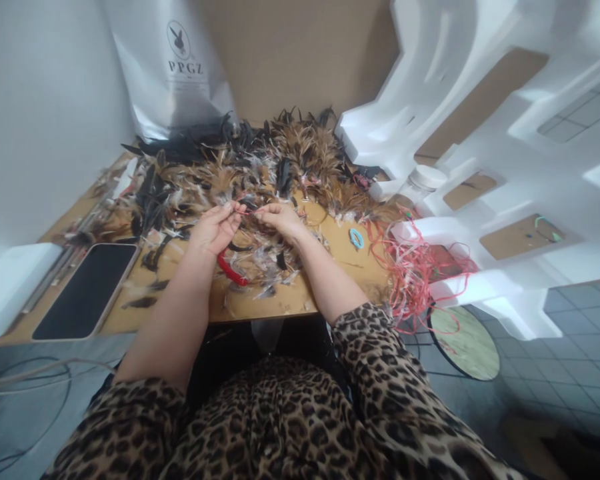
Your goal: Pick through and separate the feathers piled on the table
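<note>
My left hand (pixel 215 227) and my right hand (pixel 280 219) meet over the middle of a wooden board (pixel 280 303), fingertips pinched together on a small bundle of feathers (pixel 249 208) with a thin red thread. A red-handled tool (pixel 231 272) sticks out below my left palm. Behind the hands lies a big heap of brown and black feathers (pixel 260 160). Loose feathers are scattered under my wrists.
A phone (pixel 87 288) lies face up at the left, beside thin sticks (pixel 55 277). A tangle of red threads (pixel 415 267) hangs off the right edge, near a small blue ring (pixel 356 237). White foam packing (pixel 480 133) stands at the right, a grey bag (pixel 175 67) behind.
</note>
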A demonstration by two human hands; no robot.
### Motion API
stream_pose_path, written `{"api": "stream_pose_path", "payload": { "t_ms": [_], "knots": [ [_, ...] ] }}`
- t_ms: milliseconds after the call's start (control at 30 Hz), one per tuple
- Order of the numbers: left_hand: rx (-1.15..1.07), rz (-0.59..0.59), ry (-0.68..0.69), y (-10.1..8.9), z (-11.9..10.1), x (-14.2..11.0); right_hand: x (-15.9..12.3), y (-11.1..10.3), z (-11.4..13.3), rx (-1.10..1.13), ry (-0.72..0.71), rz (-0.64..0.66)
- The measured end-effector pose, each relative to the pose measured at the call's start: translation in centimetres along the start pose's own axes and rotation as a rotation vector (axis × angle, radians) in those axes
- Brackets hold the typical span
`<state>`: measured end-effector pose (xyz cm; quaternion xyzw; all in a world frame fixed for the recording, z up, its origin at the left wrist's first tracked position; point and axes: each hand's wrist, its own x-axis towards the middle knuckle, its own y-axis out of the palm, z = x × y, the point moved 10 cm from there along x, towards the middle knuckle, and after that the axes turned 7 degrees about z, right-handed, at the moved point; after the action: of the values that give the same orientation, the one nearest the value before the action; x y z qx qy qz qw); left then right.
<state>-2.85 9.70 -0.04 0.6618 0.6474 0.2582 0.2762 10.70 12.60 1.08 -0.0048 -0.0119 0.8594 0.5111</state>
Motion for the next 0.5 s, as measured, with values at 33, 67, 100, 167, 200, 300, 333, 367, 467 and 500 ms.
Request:
{"api": "stream_pose_path", "payload": {
  "t_ms": [33,67,100,167,200,300,333,367,467,500],
  "knots": [
    [0.01,0.004,-0.005,0.1,0.1,0.0,-0.1,0.2,0.2,0.023,-0.004,0.007],
    [0.017,0.009,-0.009,0.2,0.2,0.0,-0.2,0.4,0.4,0.038,-0.009,0.015],
    [0.021,0.015,-0.013,0.3,0.3,0.0,-0.3,0.6,0.7,0.045,-0.018,0.025],
    [0.025,0.025,-0.019,0.4,0.5,0.0,-0.6,1.1,1.3,0.04,-0.045,0.042],
    [0.026,0.026,-0.019,0.4,0.5,0.0,-0.8,1.4,1.7,0.03,-0.059,0.05],
    [0.033,0.016,-0.007,0.3,0.5,0.1,-1.0,1.5,2.2,-0.026,-0.077,0.031],
    [0.038,0.013,-0.003,0.2,0.5,0.1,-1.1,1.3,2.2,-0.052,-0.074,0.01],
    [0.046,0.012,0.001,0.2,0.4,0.1,-1.1,1.0,2.2,-0.077,-0.073,-0.01],
    [0.08,0.014,0.002,0.2,0.4,0.1,-1.0,1.1,2.1,-0.137,-0.084,0.013],
    [0.089,0.015,0.001,0.2,0.4,0.1,-0.9,1.3,2.0,-0.15,-0.089,0.039]
  ]
}}
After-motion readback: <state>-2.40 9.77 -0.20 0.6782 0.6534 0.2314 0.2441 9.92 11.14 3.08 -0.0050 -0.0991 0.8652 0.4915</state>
